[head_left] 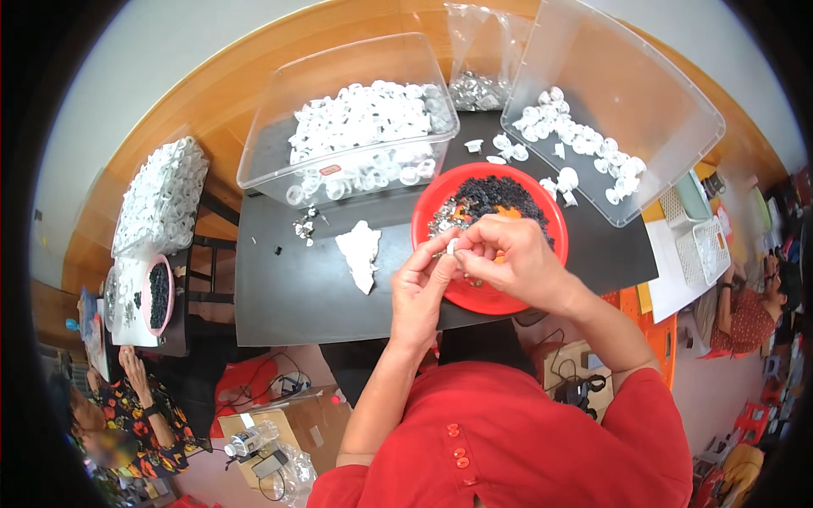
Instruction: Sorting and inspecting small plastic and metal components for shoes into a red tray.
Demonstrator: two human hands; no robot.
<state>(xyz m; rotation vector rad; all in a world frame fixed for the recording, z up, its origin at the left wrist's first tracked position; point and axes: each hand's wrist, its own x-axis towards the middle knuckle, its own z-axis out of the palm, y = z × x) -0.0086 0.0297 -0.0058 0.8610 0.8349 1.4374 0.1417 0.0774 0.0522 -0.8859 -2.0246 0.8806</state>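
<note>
Over the near part of a red basin (559, 222), my two hands meet at the fingertips. A small white plastic piece (452, 246) is pinched between them. My left hand (418, 288) grips it from the left, thumb and forefinger closed. From the right, my right hand (518, 261) has its fingers curled in against the same piece, partly hiding it. In the basin lie a heap of small black parts (500, 191), shiny metal bits (442, 220) and a few orange pieces (508, 212). White plastic parts (567, 179) lie just beyond its rim.
A clear bin (279, 173) full of white parts stands far left; another clear bin (669, 110) leans far right, with a plastic bag (479, 85) between. A white scrap (360, 254) and small metal parts (303, 227) lie left. Other people sit on both sides.
</note>
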